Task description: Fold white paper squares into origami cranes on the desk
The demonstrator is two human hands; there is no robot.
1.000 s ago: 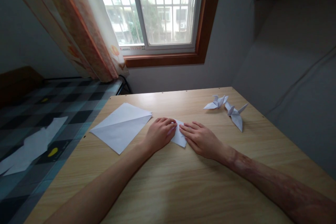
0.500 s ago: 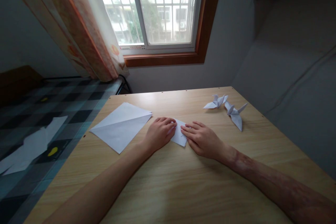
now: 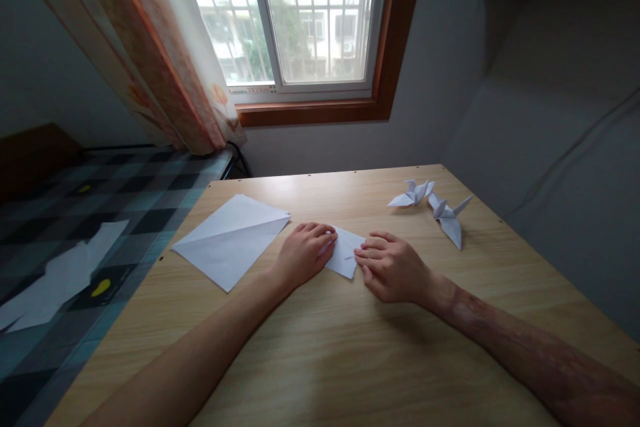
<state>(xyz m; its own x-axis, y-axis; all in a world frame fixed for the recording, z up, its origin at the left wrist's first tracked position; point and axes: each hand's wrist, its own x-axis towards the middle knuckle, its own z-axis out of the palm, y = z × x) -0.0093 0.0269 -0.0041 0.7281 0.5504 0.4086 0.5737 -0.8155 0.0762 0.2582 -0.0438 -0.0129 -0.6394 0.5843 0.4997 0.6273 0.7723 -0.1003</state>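
A small piece of folded white paper (image 3: 345,255) lies flat on the wooden table, with a short crease or slit near its right side. My left hand (image 3: 307,252) holds down its left part, fingers bent and close together over the edge. At the right edge is my right hand (image 3: 393,265), its fingers stretched out and slightly apart, fingertips touching or just beside the paper. Under my left fingers the paper is hidden. Two white paper cranes (image 3: 411,194) stand beyond my right hand, wings spread.
Left of my hands, larger white paper sheets (image 3: 227,240) with a diagonal crease lie on the table (image 3: 320,347). White paper scraps (image 3: 65,277) rest on the checked bed (image 3: 165,177) at the left. A window (image 3: 320,20) with an orange curtain (image 3: 165,60) is behind the table.
My right hand has slid right, from over the folded paper to its right edge, uncovering more of it. My left hand stays in place.
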